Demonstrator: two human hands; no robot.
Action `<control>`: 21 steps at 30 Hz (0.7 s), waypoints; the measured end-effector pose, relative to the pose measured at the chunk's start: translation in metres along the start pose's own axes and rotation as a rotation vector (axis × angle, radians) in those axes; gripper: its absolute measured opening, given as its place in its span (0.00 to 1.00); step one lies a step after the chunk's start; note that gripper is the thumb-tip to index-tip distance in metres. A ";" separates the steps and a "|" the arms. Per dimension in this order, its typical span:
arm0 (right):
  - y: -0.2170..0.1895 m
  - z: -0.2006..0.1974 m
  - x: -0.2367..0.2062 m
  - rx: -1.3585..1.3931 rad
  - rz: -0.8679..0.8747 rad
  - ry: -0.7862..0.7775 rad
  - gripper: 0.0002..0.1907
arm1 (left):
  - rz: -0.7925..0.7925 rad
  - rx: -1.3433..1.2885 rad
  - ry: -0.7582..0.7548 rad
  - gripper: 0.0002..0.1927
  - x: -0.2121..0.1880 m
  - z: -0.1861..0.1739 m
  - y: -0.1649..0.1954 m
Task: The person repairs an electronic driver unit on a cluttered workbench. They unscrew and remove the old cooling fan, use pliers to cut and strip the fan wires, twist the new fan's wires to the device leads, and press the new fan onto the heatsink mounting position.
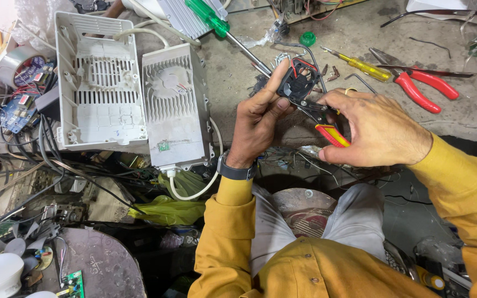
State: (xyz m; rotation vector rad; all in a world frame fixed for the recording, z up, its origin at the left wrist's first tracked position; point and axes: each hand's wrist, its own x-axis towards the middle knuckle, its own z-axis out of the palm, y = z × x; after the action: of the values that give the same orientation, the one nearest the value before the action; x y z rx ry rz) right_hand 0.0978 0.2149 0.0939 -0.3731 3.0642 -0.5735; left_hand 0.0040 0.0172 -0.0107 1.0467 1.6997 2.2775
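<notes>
My left hand (pixel 259 118) holds a small black cooling fan (pixel 298 81) with red and black wires, pinched between thumb and fingers above the workbench edge. My right hand (pixel 375 128) grips a pair of pliers with red and yellow handles (pixel 331 134); the pliers' dark jaws touch the lower edge of the fan. Both sleeves are mustard yellow, and a dark watch sits on my left wrist.
A grey concrete bench (pixel 470 110) carries a white plastic housing (pixel 99 83), a grey finned cover (pixel 175 105), a green screwdriver (pixel 208 16), a yellow screwdriver (pixel 360 65) and red-handled pliers (pixel 423 88). Tangled cables and circuit boards (pixel 20 107) lie left.
</notes>
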 end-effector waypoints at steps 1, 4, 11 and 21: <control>0.001 0.000 0.001 0.005 0.013 -0.011 0.39 | -0.010 -0.002 0.002 0.29 0.000 0.000 0.000; 0.002 -0.003 0.002 0.044 0.019 -0.043 0.40 | -0.024 -0.012 0.000 0.30 -0.001 -0.001 -0.001; 0.004 -0.001 0.007 0.170 0.004 -0.101 0.40 | -0.025 -0.095 -0.007 0.29 -0.002 0.001 0.001; 0.004 0.010 0.004 0.110 -0.077 0.012 0.38 | -0.015 -0.170 -0.015 0.26 -0.003 -0.001 -0.004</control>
State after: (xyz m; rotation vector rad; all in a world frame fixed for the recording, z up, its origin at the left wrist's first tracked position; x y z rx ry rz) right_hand 0.0931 0.2137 0.0829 -0.4886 3.0240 -0.7453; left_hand 0.0045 0.0170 -0.0152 1.0093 1.4719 2.3494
